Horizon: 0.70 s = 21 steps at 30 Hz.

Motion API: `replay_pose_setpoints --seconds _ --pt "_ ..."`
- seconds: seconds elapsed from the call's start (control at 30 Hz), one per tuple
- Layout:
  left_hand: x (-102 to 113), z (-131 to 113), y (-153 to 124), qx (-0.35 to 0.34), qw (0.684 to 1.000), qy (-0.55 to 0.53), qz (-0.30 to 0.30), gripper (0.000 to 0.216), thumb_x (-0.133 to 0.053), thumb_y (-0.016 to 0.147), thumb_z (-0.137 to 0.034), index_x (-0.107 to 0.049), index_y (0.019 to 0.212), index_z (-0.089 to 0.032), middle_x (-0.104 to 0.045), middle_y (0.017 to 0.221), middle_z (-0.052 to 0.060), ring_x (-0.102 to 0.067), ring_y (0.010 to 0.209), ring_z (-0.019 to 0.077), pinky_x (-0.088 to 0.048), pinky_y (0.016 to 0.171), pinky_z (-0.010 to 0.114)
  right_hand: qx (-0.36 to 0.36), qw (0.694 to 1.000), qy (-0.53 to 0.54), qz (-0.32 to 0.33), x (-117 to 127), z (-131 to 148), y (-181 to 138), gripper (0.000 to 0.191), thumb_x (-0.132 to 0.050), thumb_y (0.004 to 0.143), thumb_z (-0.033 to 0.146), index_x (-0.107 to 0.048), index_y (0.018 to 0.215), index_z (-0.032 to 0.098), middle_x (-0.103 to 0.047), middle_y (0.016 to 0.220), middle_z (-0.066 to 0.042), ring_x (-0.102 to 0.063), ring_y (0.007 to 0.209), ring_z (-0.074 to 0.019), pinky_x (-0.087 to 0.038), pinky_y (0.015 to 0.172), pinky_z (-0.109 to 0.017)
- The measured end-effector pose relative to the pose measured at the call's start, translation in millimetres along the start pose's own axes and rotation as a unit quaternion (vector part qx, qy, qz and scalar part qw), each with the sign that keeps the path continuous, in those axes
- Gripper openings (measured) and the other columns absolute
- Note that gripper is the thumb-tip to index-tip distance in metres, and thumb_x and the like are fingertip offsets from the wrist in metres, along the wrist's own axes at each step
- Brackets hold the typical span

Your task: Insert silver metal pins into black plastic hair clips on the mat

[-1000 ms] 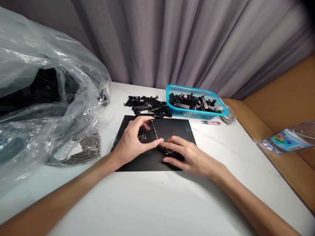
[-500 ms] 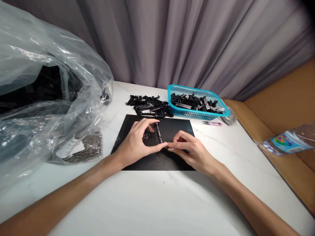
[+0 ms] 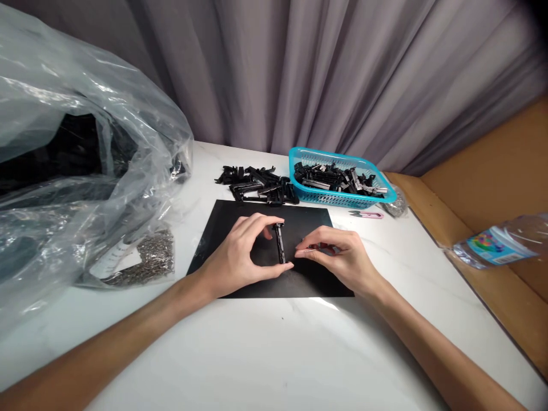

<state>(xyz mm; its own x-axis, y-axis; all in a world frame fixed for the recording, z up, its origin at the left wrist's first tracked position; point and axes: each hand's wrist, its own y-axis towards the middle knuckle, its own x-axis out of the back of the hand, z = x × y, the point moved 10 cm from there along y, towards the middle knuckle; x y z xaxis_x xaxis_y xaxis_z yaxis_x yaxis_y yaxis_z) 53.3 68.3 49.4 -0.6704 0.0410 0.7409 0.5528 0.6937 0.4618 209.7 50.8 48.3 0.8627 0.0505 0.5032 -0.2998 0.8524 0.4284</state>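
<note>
My left hand (image 3: 240, 251) grips a narrow black plastic part (image 3: 279, 242) by its two ends, between thumb below and fingers above. The part stands nearly upright over a black mat (image 3: 308, 279). Just right of it, my right hand (image 3: 336, 248) is closed in a pinch, a small gap away from the part. A thin, pale sliver shows at its fingertips, too small to name. Behind the mat lies a pile of similar black plastic parts (image 3: 261, 185).
A blue basket (image 3: 342, 200) of black parts stands at the back right, with pink thread snips (image 3: 366, 214) before it. On the left are a large clear bag (image 3: 141, 114) and a bag of small metal pieces (image 3: 149, 260). A plastic bottle (image 3: 496, 245) lies at right by cardboard (image 3: 483, 177).
My right hand has drawn back from the black part's lower end. My left hand has shifted slightly right and down with the part, now hiding the small metal bits on the mat.
</note>
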Motion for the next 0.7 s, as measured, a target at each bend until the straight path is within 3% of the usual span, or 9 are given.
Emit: replay_pose_setpoints --seconds 0.37,0.7 --pt "-3 -8 -2 -0.033 0.999 -0.008 0.008 0.064 -0.084 0.08 -0.043 -0.055 0.133 -0.024 -0.065 0.103 0.004 -0.061 0.099 0.0243 -0.051 0.093 0.039 0.039 0.997 -0.063 -0.01 6 9 0 0.016 -0.067 0.096 0.015 -0.076 0.106 0.022 -0.077 0.096 -0.004 -0.065 0.081 -0.017 -0.053 0.063 -0.028" --pt "-4 -15 -2 -0.065 0.998 -0.007 0.017 0.066 -0.086 0.078 -0.043 -0.055 0.133 -0.027 -0.07 0.105 0.004 -0.066 0.1 0.0247 -0.051 0.095 0.04 0.141 0.974 -0.155 -0.085 8 42 -5 0.023 -0.058 0.1 0.01 -0.077 0.1 0.022 -0.077 0.093 -0.006 -0.062 0.078 -0.0186 -0.054 0.068 -0.034"
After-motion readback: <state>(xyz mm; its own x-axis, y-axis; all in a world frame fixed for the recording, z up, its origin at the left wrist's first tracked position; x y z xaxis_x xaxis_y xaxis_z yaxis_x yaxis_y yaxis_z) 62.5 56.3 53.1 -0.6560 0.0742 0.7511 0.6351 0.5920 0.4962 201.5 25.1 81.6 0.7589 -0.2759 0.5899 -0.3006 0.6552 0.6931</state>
